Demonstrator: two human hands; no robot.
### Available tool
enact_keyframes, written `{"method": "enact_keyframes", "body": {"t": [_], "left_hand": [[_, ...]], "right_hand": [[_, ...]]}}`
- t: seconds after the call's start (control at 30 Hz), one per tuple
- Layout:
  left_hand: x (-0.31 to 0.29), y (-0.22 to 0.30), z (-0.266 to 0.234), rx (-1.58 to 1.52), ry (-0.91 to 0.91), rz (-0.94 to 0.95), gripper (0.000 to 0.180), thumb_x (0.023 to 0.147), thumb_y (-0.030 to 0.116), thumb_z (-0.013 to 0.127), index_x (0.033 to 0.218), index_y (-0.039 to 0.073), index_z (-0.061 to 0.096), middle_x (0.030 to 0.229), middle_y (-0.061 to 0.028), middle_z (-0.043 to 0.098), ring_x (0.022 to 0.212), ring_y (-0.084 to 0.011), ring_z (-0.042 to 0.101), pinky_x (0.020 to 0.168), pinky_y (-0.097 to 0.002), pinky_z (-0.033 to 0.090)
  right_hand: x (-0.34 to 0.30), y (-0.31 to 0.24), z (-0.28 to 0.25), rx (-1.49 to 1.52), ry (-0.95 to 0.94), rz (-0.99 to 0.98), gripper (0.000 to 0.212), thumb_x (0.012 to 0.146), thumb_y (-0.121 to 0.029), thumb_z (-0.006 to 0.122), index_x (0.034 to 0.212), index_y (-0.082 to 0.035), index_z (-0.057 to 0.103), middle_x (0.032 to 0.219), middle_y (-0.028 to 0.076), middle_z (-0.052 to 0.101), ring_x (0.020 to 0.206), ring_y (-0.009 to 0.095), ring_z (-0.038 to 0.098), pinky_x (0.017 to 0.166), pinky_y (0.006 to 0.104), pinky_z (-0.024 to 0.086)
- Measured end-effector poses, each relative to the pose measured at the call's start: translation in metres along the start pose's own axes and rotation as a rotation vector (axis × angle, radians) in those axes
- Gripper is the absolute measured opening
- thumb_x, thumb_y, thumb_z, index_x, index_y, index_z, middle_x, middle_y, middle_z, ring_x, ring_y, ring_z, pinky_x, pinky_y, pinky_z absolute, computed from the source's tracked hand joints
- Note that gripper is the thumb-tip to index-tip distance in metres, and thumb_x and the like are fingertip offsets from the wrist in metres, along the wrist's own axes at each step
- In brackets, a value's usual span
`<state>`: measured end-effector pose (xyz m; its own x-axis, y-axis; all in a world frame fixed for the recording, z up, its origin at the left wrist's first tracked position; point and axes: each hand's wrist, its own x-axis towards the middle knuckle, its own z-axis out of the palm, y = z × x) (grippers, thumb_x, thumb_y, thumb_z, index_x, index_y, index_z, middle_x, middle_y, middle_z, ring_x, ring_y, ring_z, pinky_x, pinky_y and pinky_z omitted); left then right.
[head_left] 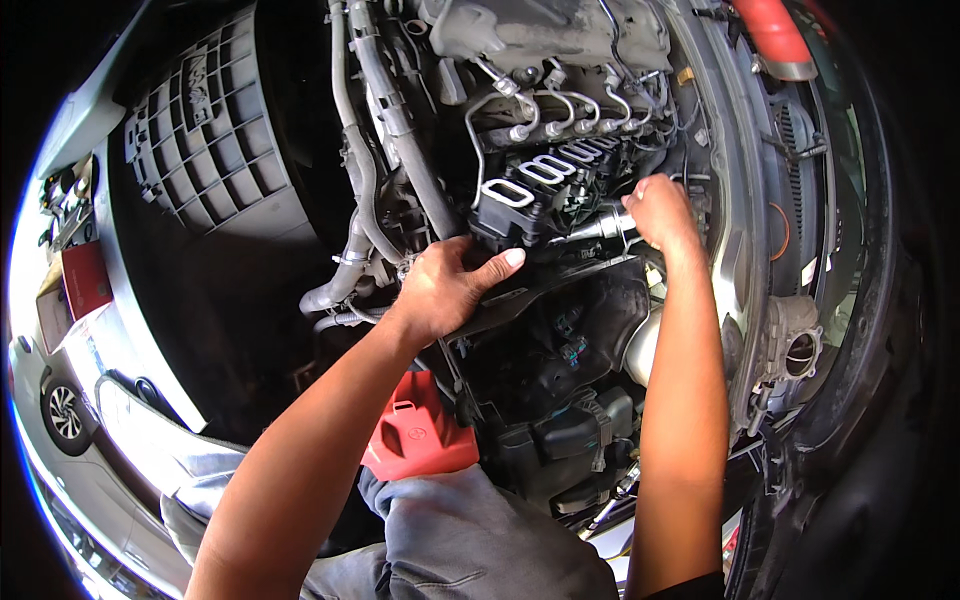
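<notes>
A black intake manifold [510, 224] lies tilted in the engine bay, its row of white oval gaskets [508, 192] facing up. My left hand [440, 290] grips its near left end, thumb stretched along the side; the other fingers are partly hidden. To the right, my right hand [662, 212] is closed in a fist at the end of a silver metal cylinder [603, 226] beside the manifold. What lies inside those curled fingers is hidden. Metal fuel lines [555, 110] curve down to the engine just beyond.
Thick hoses [390, 120] run along the left of the engine. A red plastic cover [420, 430] sits near my lap. Black plastic housings [580, 430] fill the bay between my forearms. A metal throttle body [795, 340] lies at the right edge; a red object [775, 35] is far right.
</notes>
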<state>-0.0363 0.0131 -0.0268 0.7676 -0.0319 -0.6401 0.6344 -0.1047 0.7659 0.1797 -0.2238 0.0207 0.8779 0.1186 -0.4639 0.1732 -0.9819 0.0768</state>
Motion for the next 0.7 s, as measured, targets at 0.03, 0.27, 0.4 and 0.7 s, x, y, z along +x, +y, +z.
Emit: {"method": "enact_keyframes", "body": {"t": [0.03,0.27,0.4,0.7], "left_hand": [[-0.001,0.001,0.0,-0.04,0.013,-0.001,0.074,0.091,0.067,0.064,0.112,-0.005,0.07,0.098,-0.0238,0.073,0.097,-0.0343,0.071,0.089,-0.0418,0.052],[-0.001,0.003,0.0,-0.049,0.052,0.03,0.073,0.093,0.067,0.061,0.107,-0.004,0.071,0.086,-0.0239,0.071,0.089,-0.037,0.071,0.085,-0.0452,0.052],[0.001,0.0,0.002,-0.009,0.091,0.078,0.066,0.096,0.06,0.063,0.104,-0.005,0.069,0.071,-0.0103,0.061,0.068,-0.0161,0.057,0.067,-0.0369,0.05],[-0.001,0.007,0.0,-0.033,0.053,0.012,0.07,0.094,0.064,0.061,0.101,-0.005,0.07,0.079,-0.0232,0.069,0.083,-0.0373,0.069,0.082,-0.0461,0.052]], "right_hand": [[-0.007,-0.004,0.001,-0.029,0.034,-0.04,0.022,0.09,-0.023,0.071,0.093,-0.001,0.075,0.097,0.026,0.071,0.096,0.042,0.07,0.087,0.0476,0.055],[-0.033,0.008,0.012,-0.024,0.07,-0.242,0.02,0.092,-0.014,0.061,0.103,0.0,0.072,0.103,0.02,0.066,0.103,0.041,0.063,0.092,0.0454,0.05],[-0.043,0.027,0.03,0.165,0.112,-0.287,0.028,0.089,-0.002,0.053,0.11,0.008,0.069,0.102,0.018,0.065,0.097,0.033,0.065,0.092,0.0391,0.048],[-0.052,0.034,0.049,0.637,-0.017,0.06,0.028,0.094,-0.027,0.058,0.11,-0.008,0.07,0.109,0.016,0.068,0.104,0.034,0.065,0.091,0.0403,0.046]]}}
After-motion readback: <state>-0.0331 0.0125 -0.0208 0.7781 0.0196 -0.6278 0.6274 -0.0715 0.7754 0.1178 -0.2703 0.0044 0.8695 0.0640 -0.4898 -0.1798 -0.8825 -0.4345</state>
